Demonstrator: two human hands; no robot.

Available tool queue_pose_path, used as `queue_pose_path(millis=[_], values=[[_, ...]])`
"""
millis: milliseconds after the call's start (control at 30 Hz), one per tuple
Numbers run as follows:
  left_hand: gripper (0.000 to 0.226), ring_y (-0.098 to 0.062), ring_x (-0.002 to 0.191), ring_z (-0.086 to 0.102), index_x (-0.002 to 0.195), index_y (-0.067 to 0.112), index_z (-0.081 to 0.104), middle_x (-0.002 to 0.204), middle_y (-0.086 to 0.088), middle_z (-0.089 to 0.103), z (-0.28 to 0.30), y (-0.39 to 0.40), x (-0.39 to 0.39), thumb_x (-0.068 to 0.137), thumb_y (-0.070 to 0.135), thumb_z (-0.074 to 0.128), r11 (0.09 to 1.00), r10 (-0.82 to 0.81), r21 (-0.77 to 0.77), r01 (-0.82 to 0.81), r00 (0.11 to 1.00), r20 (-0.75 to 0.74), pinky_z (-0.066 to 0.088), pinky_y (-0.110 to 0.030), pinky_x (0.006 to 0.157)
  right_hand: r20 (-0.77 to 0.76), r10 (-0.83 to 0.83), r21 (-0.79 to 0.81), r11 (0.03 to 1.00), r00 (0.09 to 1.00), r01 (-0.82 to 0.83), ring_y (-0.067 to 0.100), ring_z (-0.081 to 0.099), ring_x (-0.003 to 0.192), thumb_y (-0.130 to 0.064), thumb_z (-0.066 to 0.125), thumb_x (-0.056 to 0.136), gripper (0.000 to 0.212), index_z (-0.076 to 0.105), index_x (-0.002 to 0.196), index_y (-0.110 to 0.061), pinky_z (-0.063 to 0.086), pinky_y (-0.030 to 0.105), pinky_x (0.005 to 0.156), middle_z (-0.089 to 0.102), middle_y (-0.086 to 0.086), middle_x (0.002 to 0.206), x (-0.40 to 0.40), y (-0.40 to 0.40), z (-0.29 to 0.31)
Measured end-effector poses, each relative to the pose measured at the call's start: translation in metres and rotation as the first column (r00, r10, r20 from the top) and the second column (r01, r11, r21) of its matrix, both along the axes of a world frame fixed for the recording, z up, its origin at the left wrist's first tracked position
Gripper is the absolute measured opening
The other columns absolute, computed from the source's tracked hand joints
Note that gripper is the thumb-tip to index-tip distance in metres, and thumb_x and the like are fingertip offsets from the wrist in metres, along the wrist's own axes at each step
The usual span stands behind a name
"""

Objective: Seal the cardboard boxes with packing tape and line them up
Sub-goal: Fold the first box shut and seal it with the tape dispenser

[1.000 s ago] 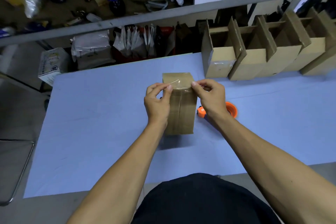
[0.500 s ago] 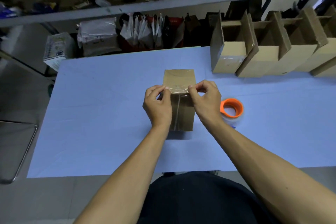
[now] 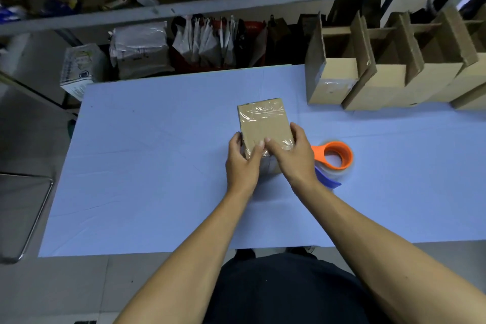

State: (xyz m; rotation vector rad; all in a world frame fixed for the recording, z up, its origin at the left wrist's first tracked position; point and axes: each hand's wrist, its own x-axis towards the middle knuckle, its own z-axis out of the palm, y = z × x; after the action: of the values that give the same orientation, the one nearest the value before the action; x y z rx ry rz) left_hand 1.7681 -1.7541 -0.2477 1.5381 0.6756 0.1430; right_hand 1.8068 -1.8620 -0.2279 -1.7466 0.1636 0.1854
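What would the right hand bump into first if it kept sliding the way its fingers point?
The right hand points up-left across the cardboard box. It would probably meet the left hand first, whose thumb tip already sits by its fingertips.
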Motion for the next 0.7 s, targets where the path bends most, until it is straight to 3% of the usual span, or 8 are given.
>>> queue_pose_path(millis=[67, 133, 200, 267, 333, 433, 533, 700], values=[[0.056, 0.006, 0.110, 0.061, 0.133, 0.039, 0.049, 0.119, 0.027, 0.065, -0.006, 0.003, -0.004, 0.083, 0.059, 0.064, 0.992, -0.128, -0.006, 0.128, 0.992, -0.020, 0.046, -0.012, 0.087, 0.035, 0.101, -0.005, 0.995, 0.994, -0.101, -0.001, 0.066, 0.092, -0.031, 0.076, 0.081, 0.032, 0.057, 0.101, -0.045, 0.051, 0.015, 0.077, 0.069, -0.024, 0.098, -0.002, -0.005, -0.003], [0.071, 0.004, 0.114, 0.060, 0.143, 0.037, 0.042, 0.125, 0.025, 0.064, -0.009, 0.005, -0.005, 0.082, 0.065, 0.063, 0.983, -0.184, -0.017, 0.184, 0.982, -0.034, 0.047, -0.018, 0.095, 0.050, 0.149, 0.017, 0.988, 0.987, -0.150, -0.001, 0.066, 0.096, -0.028, 0.075, 0.083, 0.035, 0.057, 0.109, -0.043, 0.052, 0.018, 0.080, 0.069, -0.024, 0.102, -0.002, -0.007, -0.005], [0.070, 0.003, 0.114, 0.061, 0.144, 0.037, 0.041, 0.126, 0.022, 0.064, -0.009, 0.005, -0.004, 0.083, 0.061, 0.065, 0.982, -0.188, 0.002, 0.188, 0.981, -0.048, 0.047, -0.019, 0.096, 0.067, 0.165, 0.002, 0.986, 0.984, -0.165, -0.002, 0.066, 0.095, -0.026, 0.073, 0.085, 0.035, 0.057, 0.114, -0.037, 0.051, 0.016, 0.078, 0.069, -0.026, 0.102, -0.001, -0.008, -0.006], [0.047, 0.006, 0.106, 0.063, 0.131, 0.044, 0.050, 0.119, 0.023, 0.066, -0.007, 0.002, -0.002, 0.087, 0.054, 0.064, 0.985, -0.159, 0.061, 0.162, 0.986, -0.050, 0.047, -0.009, 0.085, 0.082, 0.160, -0.077, 0.985, 0.984, -0.154, -0.005, 0.065, 0.091, -0.032, 0.071, 0.085, 0.033, 0.058, 0.114, -0.037, 0.049, 0.013, 0.075, 0.068, -0.030, 0.098, 0.001, -0.009, -0.006], [0.034, 0.003, 0.105, 0.062, 0.125, 0.043, 0.053, 0.118, 0.019, 0.066, -0.004, -0.001, 0.003, 0.091, 0.046, 0.060, 0.979, -0.137, 0.145, 0.142, 0.990, -0.039, 0.046, -0.009, 0.083, 0.082, 0.154, -0.151, 0.979, 0.985, -0.140, -0.005, 0.065, 0.089, -0.039, 0.069, 0.086, 0.032, 0.060, 0.116, -0.035, 0.049, 0.013, 0.074, 0.069, -0.027, 0.097, 0.003, -0.011, -0.007], [0.038, -0.008, 0.109, 0.061, 0.132, 0.028, 0.055, 0.123, 0.009, 0.065, -0.005, -0.005, 0.008, 0.096, 0.037, 0.057, 0.960, -0.102, 0.258, 0.110, 0.994, -0.043, 0.048, -0.022, 0.091, 0.093, 0.142, -0.228, 0.966, 0.986, -0.118, 0.001, 0.066, 0.089, -0.040, 0.066, 0.090, 0.027, 0.066, 0.116, -0.030, 0.050, 0.019, 0.075, 0.072, -0.016, 0.098, 0.010, -0.014, -0.008], [0.040, -0.009, 0.106, 0.063, 0.130, 0.027, 0.058, 0.119, 0.010, 0.067, -0.003, -0.009, 0.012, 0.091, 0.038, 0.056, 0.967, -0.048, 0.249, 0.057, 0.998, -0.042, 0.049, -0.024, 0.091, 0.110, 0.115, -0.274, 0.958, 0.987, -0.081, 0.004, 0.065, 0.080, -0.040, 0.065, 0.091, 0.020, 0.071, 0.105, -0.028, 0.048, 0.024, 0.070, 0.073, -0.012, 0.087, 0.018, -0.016, -0.010], [0.053, -0.009, 0.110, 0.061, 0.139, 0.027, 0.054, 0.127, 0.007, 0.065, -0.007, -0.011, 0.010, 0.089, 0.044, 0.047, 0.977, -0.015, 0.210, 0.029, 0.998, -0.068, 0.046, -0.011, 0.087, 0.017, 0.140, -0.004, 0.990, 0.990, -0.140, 0.001, 0.059, 0.077, -0.037, 0.062, 0.093, 0.016, 0.074, 0.103, -0.039, 0.050, 0.022, 0.074, 0.075, -0.010, 0.089, 0.022, -0.024, -0.015]])
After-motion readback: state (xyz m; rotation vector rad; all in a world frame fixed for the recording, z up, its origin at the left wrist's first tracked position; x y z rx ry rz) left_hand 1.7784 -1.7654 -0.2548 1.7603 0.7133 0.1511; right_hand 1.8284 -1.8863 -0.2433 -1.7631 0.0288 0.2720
